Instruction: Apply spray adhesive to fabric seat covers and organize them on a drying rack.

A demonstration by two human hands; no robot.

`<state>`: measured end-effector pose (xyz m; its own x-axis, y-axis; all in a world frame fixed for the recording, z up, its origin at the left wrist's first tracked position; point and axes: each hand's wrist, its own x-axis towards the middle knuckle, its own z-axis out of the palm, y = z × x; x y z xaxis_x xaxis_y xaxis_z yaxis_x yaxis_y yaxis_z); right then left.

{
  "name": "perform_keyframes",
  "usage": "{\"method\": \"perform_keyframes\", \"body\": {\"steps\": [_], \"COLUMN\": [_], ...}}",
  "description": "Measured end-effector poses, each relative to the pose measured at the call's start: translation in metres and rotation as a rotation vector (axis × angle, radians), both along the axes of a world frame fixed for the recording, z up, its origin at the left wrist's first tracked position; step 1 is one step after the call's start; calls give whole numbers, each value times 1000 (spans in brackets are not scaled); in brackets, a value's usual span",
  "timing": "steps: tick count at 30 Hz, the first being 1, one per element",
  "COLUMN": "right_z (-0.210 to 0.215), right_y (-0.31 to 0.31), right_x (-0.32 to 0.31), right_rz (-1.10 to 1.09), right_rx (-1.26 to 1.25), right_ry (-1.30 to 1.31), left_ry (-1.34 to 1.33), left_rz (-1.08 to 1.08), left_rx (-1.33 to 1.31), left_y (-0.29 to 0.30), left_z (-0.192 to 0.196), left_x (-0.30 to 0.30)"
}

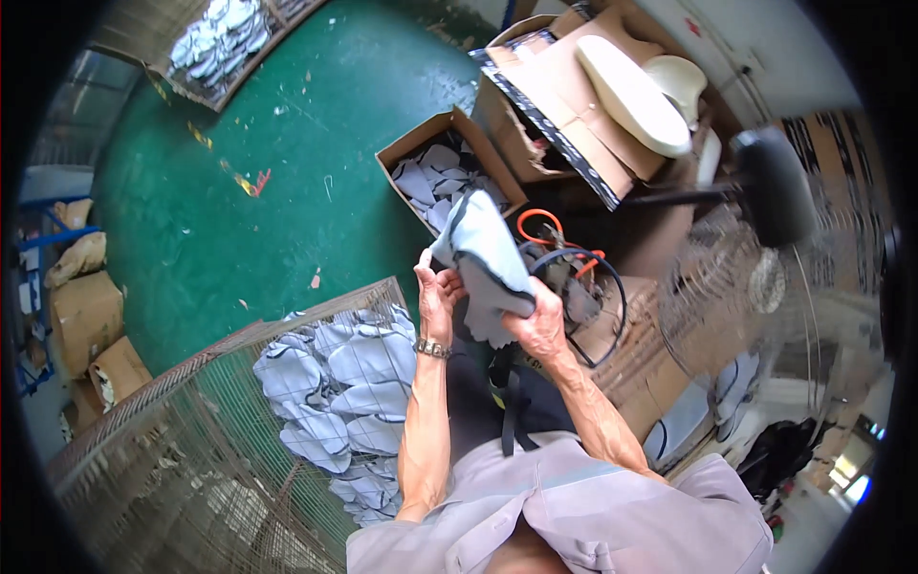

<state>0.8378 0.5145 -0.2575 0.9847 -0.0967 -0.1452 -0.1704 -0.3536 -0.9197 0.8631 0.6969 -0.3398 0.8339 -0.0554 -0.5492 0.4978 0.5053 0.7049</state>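
Observation:
A light blue-grey fabric piece with dark edging (487,253) is raised in front of me, folded and slightly curved. My right hand (541,323) grips its lower right side, thumb on top and fingers partly hidden behind. At the left edge of the fabric, my left hand (440,295) has its thumb up and its fingers apart, the tips beside or just behind the cloth. Similar pale pieces (363,378) lie heaped in a wire cage (229,435) at my left. Beyond the held piece, an open cardboard box (413,151) contains grey fabric pieces (442,174).
At the right stands a wire-guarded fan (727,287) with a black motor (775,187). Stacked cardboard (545,81) carries a long cream-coloured piece (631,96). An orange cable (535,218) and a black hose (623,306) coil nearby. Another bin (215,100) stands far left on the green floor (287,172).

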Motion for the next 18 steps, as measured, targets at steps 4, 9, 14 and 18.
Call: {"method": "perform_keyframes", "body": {"steps": [4, 9, 14, 18], "right_z": [46, 72, 97, 136], "right_y": [-42, -91, -146, -172], "right_x": [-130, -258, -339, -396], "right_rz": [66, 89, 274, 448], "right_rx": [-5, 24, 72, 269], "right_ry": [-139, -194, -77, 29], "left_ry": [14, -127, -296, -414], "left_rz": [226, 163, 127, 113], "left_rx": [-360, -270, -209, -135], "left_y": [-48, -96, -140, -164], "left_z": [85, 138, 179, 205], "left_x": [-111, -223, -317, -383]}}
